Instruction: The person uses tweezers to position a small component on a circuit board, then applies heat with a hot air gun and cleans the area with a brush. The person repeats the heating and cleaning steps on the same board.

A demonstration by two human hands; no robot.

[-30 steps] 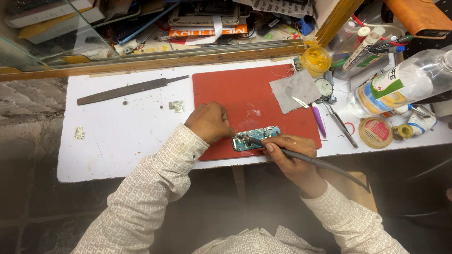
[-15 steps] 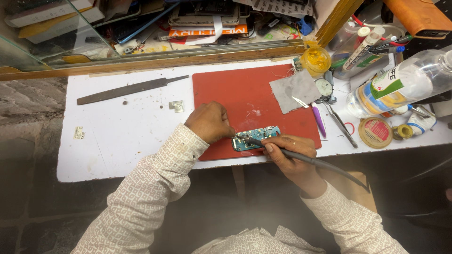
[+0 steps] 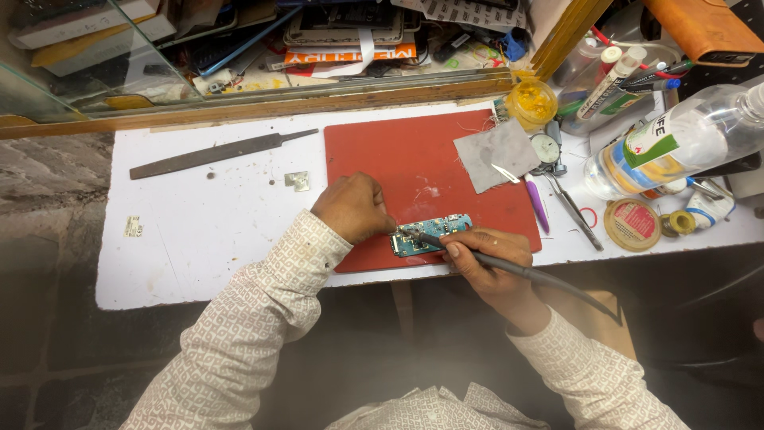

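Left hand (image 3: 352, 208): curled, fingertips pressing the circuit board's left end.
Right hand (image 3: 484, 253): gripping a soldering iron (image 3: 509, 267), tip on the board.
Circuit board (image 3: 430, 233): flat on the red mat's (image 3: 422, 159) front edge, white worktop (image 3: 207, 231) beneath.
Metal file (image 3: 219, 153): lying well left.

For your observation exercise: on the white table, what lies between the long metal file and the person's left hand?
In the head view, a small silvery metal piece lies on the white table between the file and the left hand; otherwise that stretch is bare.

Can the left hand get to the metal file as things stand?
Probably yes: the left hand rests by the circuit board, and only bare white tabletop lies between it and the metal file.
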